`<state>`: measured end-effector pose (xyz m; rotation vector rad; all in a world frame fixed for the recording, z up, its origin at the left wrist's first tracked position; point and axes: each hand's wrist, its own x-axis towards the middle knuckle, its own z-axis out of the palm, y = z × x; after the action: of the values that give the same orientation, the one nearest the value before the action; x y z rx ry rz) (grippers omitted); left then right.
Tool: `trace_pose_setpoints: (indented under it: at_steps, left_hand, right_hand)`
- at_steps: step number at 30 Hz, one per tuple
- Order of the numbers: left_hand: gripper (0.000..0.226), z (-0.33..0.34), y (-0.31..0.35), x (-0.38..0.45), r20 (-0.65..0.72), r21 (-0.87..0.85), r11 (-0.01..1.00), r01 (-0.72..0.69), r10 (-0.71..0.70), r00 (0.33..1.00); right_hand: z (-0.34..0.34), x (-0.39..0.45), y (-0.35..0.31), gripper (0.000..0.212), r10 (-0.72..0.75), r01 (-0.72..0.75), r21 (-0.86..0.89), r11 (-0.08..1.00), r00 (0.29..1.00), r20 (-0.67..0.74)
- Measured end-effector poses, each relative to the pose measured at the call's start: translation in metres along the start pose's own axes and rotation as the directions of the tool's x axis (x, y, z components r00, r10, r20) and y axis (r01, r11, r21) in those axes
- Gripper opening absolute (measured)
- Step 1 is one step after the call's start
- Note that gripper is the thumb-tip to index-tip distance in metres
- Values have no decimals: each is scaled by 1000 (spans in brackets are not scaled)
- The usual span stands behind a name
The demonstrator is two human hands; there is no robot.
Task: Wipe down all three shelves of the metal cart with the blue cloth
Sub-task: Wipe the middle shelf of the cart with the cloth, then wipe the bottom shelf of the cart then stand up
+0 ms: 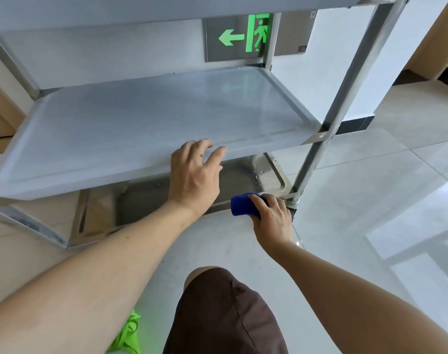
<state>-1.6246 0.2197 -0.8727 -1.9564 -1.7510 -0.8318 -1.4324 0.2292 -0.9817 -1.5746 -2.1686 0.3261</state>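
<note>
Under the middle shelf: we saw the cloth (244, 204) at the front right corner of the bottom shelf (151, 198).
Cart: we saw a metal cart (317, 159) with three shelves; only the underside of the top shelf (115, 8) showed along the upper edge.
Middle shelf: we saw the middle shelf (151, 118) bare and pale, with a raised rim.
Bottom shelf: we saw darker, duller metal here, with small specks or droplets near its right end; we could not tell which.
Left hand: we kept our left hand (194, 175) spread wide, the fingers reaching up to the front rim of the middle shelf and holding nothing; whether the fingertips pressed on the rim we could not tell.
Right hand: we had our right hand (271, 218) closed around the bunched blue cloth, just beside the front right post (350, 80) and its caster joint.
Cloth: we saw one end sticking out to the left of the fingers, lying against the bottom shelf's front edge.
Floor: we saw glossy pale tiles (371, 187) under the cart.
Wall: we saw a green exit sign (245, 37) with a left arrow behind the cart.
Foreground: we saw a knee in brown shorts (217, 315) and a green shoe (128, 335) beside it.
</note>
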Motion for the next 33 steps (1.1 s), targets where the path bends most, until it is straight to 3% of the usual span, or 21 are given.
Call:
trace_pose_setpoints:
  at_steps: [2, 4, 10, 15, 17, 19, 20, 24, 26, 29, 31, 33]
  left_hand:
    - [31, 9, 4, -22, -30, -70, 985, -159, 157, 987]
    - [29, 19, 1, -43, 36, -110, 970, -217, 222, 974]
    - [31, 48, -32, -95, 280, -101, 987, 122, -89, 956]
    - [33, 68, -55, -109, 447, 8, 984, 177, -162, 880]
    - [35, 81, -59, -108, 485, 24, 981, 192, -180, 856]
    - [36, 96, -63, -110, 491, -7, 977, 212, -181, 852]
    - [36, 103, -65, -111, 479, -30, 976, 215, -174, 860]
    - [34, 125, -70, -113, 464, -85, 957, 278, -209, 861]
    - [33, 135, -68, -109, 482, -106, 966, 238, -159, 861]
    - [34, 156, -64, -88, 506, -159, 958, 239, -129, 853]
    - [33, 169, -59, -68, 512, -168, 958, 231, -116, 851]
    - [31, 185, -53, -52, 516, -155, 969, 194, -88, 852]
  right_hand:
    - [8, 3, 2, 45, -19, 19, -13, 1000, 1000, 20]
    - [14, 9, 5, 44, -46, 47, -41, 998, 998, 36]
    - [35, 39, 20, 41, -94, 97, -57, 994, 994, 55]
    - [44, 72, 39, 49, -51, 40, -143, 989, 996, -75]
    - [57, 81, 43, 54, -16, 29, -217, 976, 998, 62]
    - [83, 80, 44, 66, 91, -6, -266, 964, 947, 309]
    - [95, 78, 45, 70, 141, -33, -286, 958, 919, 367]
    - [103, 84, 43, 76, 260, -138, -304, 943, 874, 411]
    - [100, 91, 41, 79, 310, -156, -343, 926, 833, 459]
    - [97, 101, 35, 67, 376, -176, -402, 899, 780, 500]
    - [97, 107, 37, 64, 390, -187, -408, 894, 775, 497]
    - [98, 110, 45, 67, 343, -155, -399, 904, 820, 458]
